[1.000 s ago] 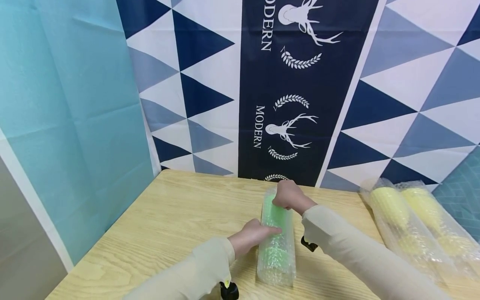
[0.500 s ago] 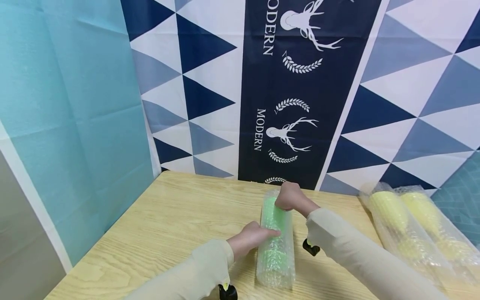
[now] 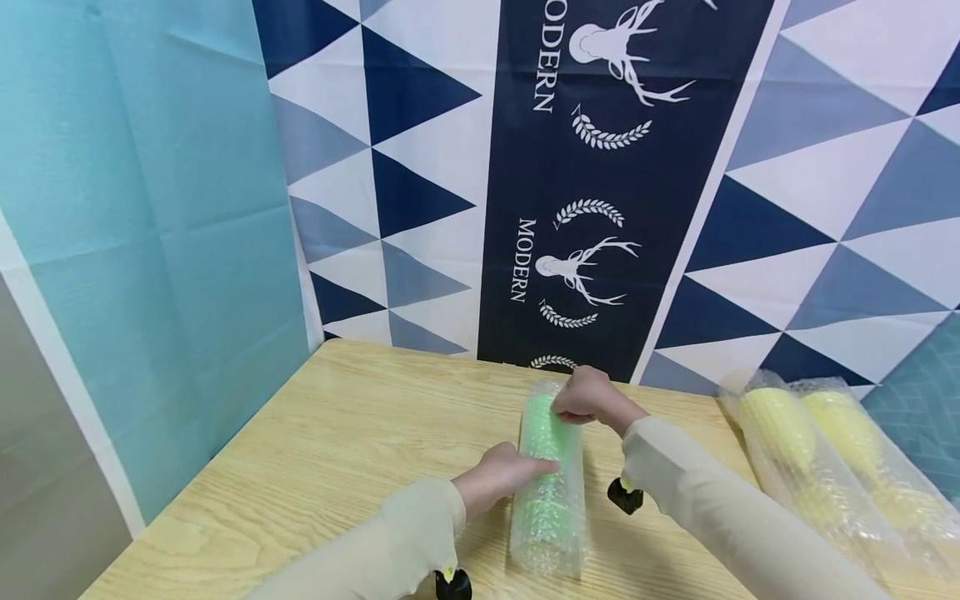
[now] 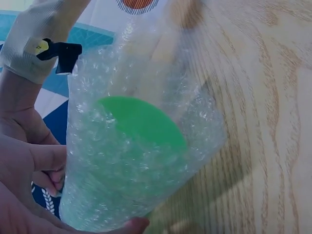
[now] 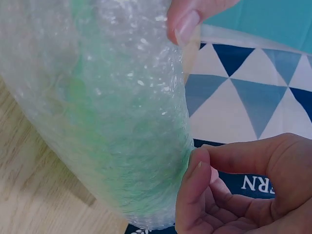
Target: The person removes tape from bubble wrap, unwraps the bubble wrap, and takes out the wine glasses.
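A green object, its exact kind hidden, lies inside a roll of bubble wrap on the table. My left hand holds the roll at its middle, thumb laid across the top. In the left wrist view that hand spans the roll, with a fingertip showing at its lower edge. Toward the far end, my right hand pinches the edge of the bubble wrap between thumb and index finger, seen closely in the right wrist view. The green shows blurred through the layers of plastic.
Two bubble-wrapped yellow objects lie side by side at the table's right. The wooden table ends at a wall cloth with triangles and deer heads. A teal cloth hangs along the left side.
The right hand has shifted slightly right, still at the edge of the wrap. The roll has moved slightly left in the head view, the left hand staying on it.
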Demonstrator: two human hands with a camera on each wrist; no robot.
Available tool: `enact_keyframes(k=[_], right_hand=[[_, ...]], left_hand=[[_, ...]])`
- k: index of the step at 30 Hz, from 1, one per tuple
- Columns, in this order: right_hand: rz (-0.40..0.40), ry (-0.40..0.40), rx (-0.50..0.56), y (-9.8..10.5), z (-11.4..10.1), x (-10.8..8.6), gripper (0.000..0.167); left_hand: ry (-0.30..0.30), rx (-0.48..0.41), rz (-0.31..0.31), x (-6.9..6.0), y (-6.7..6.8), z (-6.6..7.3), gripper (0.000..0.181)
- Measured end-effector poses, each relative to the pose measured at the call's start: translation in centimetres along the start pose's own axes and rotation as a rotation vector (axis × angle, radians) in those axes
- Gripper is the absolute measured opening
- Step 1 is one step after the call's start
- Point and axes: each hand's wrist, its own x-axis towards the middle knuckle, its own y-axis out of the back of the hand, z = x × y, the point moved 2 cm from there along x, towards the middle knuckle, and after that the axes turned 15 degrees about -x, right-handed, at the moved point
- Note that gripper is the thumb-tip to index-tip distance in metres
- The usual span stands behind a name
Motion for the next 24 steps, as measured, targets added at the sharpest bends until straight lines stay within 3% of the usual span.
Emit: enact_keyframes(k=[4, 10, 24], right_hand=[[-0.027, -0.032, 0.080, -0.08, 0.04, -0.05, 0.027], [-0.026, -0.029, 0.103, 0.08, 0.08, -0.19, 0.018], [-0.104, 0.011, 0.299, -0.34, 0.84, -0.31, 0.016]], left_hand=[[-0.011, 0.025, -0.005, -0.28, -0.02, 0.14, 0.083], [-0.027, 0.046, -0.026, -0.24, -0.07, 0.04, 0.075], [-0.002, -0.021, -0.048, 0.27, 0.46, -0.79, 0.085]])
